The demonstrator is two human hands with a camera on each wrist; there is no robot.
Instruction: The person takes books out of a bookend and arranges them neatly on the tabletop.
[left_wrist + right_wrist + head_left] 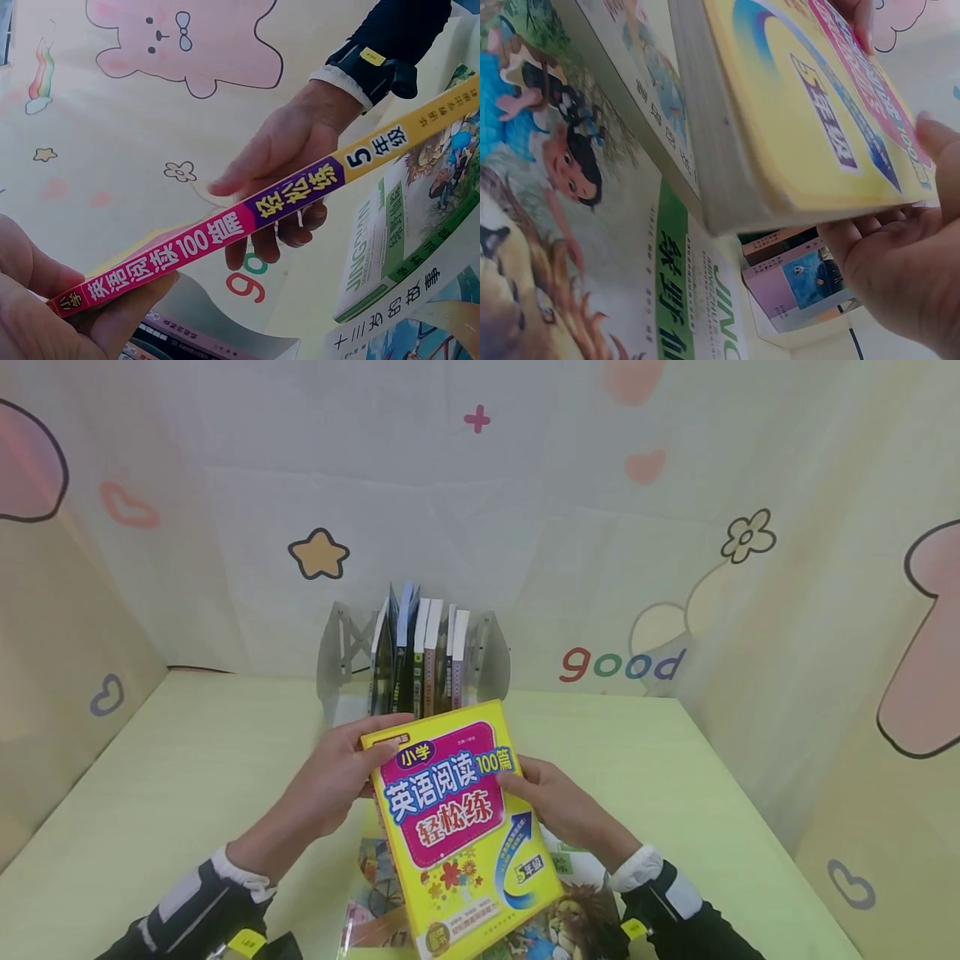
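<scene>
A yellow book (pixel 459 827) with a pink title panel is held above the table by both hands. My left hand (pixel 341 777) grips its upper left corner, thumb on the cover. My right hand (pixel 551 797) holds its right edge, thumb on top and fingers beneath. In the left wrist view the book's pink and yellow spine (pixel 247 217) runs diagonally, with the right hand (pixel 289 161) behind it. The right wrist view has the yellow book (pixel 817 127) from below and my right hand (pixel 907 255) under it.
Under the held book lies a pile of picture books (pixel 577 918), one with a lion cover. A metal book rack (pixel 414 652) with several upright books stands at the table's back. Decorated walls enclose the pale green table (pixel 187 760).
</scene>
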